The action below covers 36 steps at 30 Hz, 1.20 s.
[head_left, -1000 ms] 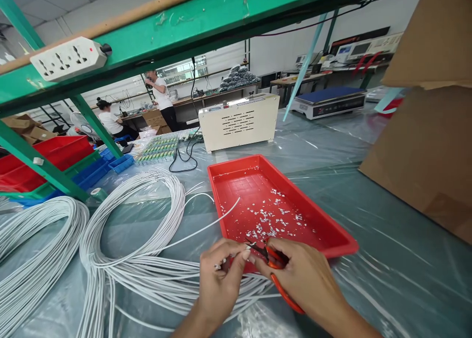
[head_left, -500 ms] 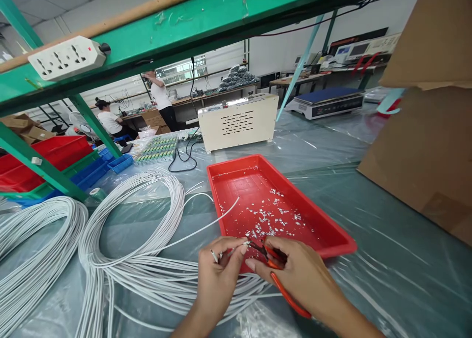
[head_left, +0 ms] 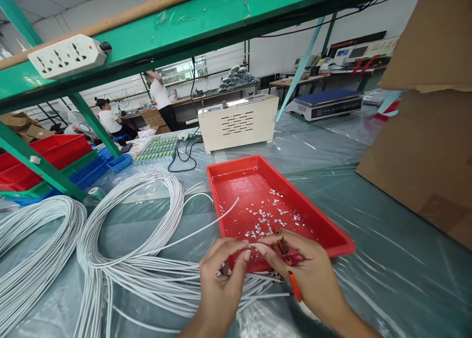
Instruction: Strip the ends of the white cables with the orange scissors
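Note:
Over the near edge of a red tray [head_left: 313, 200], my left hand [head_left: 223, 274] is closed, pinching a white cable [head_left: 252, 245] near its end. My right hand [head_left: 304, 264] is closed too: thumb and forefinger pinch the tip of that cable, while orange-handled cutters [head_left: 294, 285] lie gripped in its palm. The cutters' jaws are mostly hidden by the fingers. Small white and silvery scraps [head_left: 263, 220] are scattered on the tray floor. Below and left of my hands runs a thick bundle of white cables [head_left: 165, 279], its loose ends reaching under them.
Coiled white cable [head_left: 92, 225] covers the left of the table. Beyond the tray stand a cream metal box [head_left: 236, 124] and a scale [head_left: 326, 103]. Cardboard [head_left: 424, 171] rises at right. A green beam [head_left: 147, 38] with a power strip [head_left: 68, 56] crosses above. Two people are in the background.
My right hand has turned the cutters back into its palm, away from the cable. Its thumb and forefinger now pinch the cable tip, where the cutters' jaws were before.

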Each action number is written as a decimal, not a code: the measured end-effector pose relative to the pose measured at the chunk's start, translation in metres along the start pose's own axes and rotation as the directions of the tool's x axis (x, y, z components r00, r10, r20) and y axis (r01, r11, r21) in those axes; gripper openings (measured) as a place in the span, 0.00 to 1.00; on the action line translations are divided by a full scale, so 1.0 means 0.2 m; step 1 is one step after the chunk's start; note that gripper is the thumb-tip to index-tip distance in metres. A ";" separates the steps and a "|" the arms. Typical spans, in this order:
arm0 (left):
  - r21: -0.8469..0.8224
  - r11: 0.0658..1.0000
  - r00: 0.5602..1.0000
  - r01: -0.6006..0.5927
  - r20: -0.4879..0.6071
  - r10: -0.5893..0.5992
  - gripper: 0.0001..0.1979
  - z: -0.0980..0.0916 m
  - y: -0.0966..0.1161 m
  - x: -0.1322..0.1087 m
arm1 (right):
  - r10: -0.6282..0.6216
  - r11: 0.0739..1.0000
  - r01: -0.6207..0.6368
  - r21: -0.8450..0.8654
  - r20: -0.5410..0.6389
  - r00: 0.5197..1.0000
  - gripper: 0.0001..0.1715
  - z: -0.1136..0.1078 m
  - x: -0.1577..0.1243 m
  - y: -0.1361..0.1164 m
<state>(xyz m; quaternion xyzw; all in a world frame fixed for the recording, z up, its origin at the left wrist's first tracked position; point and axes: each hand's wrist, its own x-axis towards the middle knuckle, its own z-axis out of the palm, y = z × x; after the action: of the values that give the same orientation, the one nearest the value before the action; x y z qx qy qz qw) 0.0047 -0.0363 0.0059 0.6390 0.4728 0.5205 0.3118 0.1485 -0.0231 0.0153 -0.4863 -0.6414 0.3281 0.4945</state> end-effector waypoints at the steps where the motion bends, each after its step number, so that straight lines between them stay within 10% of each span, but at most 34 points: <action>1: -0.014 0.999 0.999 0.030 0.013 -0.030 0.07 0.00 0.01 0.00 | -0.019 1.000 0.018 -0.023 -0.053 0.998 0.10 0.00 0.00 0.01; 6: -0.238 0.900 0.908 0.364 0.305 -0.287 0.17 0.00 0.02 0.03 | -0.229 0.969 0.216 -0.121 -0.104 0.968 0.03 0.02 -0.04 0.05; 12: -0.454 0.640 0.785 0.620 0.351 -0.511 0.18 -0.04 -0.01 0.07 | -0.314 0.945 0.314 -0.095 0.015 0.949 0.04 0.07 -0.07 0.04; 18: -0.527 0.710 0.872 0.467 0.137 -0.471 0.14 -0.07 0.02 0.08 | -0.016 0.996 -0.006 0.086 0.255 0.967 0.14 0.05 -0.07 -0.02; 24: -0.484 0.788 0.914 0.380 0.065 -0.400 0.13 -0.10 0.03 0.09 | 0.188 0.875 -0.447 0.186 0.720 0.668 0.38 0.02 -0.10 -0.03; 36: -0.325 0.879 0.932 0.349 0.018 -0.363 0.14 -0.10 0.05 0.07 | 0.283 0.806 -0.573 0.150 0.754 0.593 0.32 0.00 -0.12 0.00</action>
<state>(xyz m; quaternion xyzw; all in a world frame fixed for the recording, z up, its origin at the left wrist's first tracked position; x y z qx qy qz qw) -0.0110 -0.0293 0.0256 0.4701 0.4972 0.5384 0.4919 0.1491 -0.0464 0.0072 -0.3622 -0.5636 0.7146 0.2014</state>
